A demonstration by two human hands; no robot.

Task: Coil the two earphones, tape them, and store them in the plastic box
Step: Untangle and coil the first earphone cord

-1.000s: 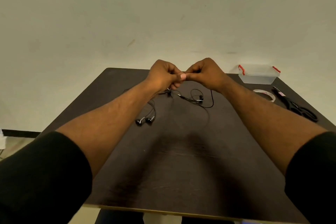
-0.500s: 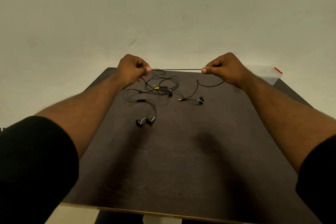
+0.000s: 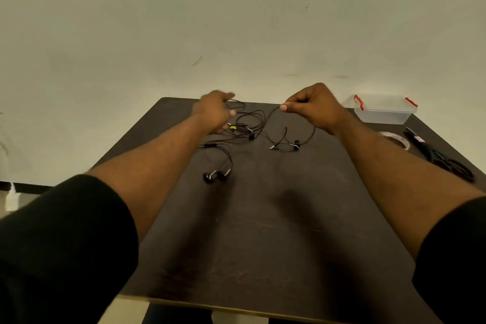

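Pinching earphone cable (image 3: 273, 110) in right hand (image 3: 313, 108), left hand (image 3: 214, 110) blurred, box (image 3: 382, 113), tape (image 3: 395, 139), scissors (image 3: 441, 158) rightward

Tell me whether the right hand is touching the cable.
Touching. The head view shows the right hand pinching the black cable between thumb and forefinger, the cable running out from the pinch toward the tangle on the table.

A bare, plain room set up as a simple work station; which kind of building it is cannot be told.

A dark wooden counter (image 3: 263, 231) stands against a blank, scuffed off-white wall (image 3: 236, 21). At the counter's far right corner sits a clear plastic box (image 3: 384, 113) with red clips; just nearer along that right edge lie a roll of tape (image 3: 397, 138) and black scissors (image 3: 444, 159). Left of the counter, a dark skirting strip (image 3: 26, 187) runs along the wall's foot.
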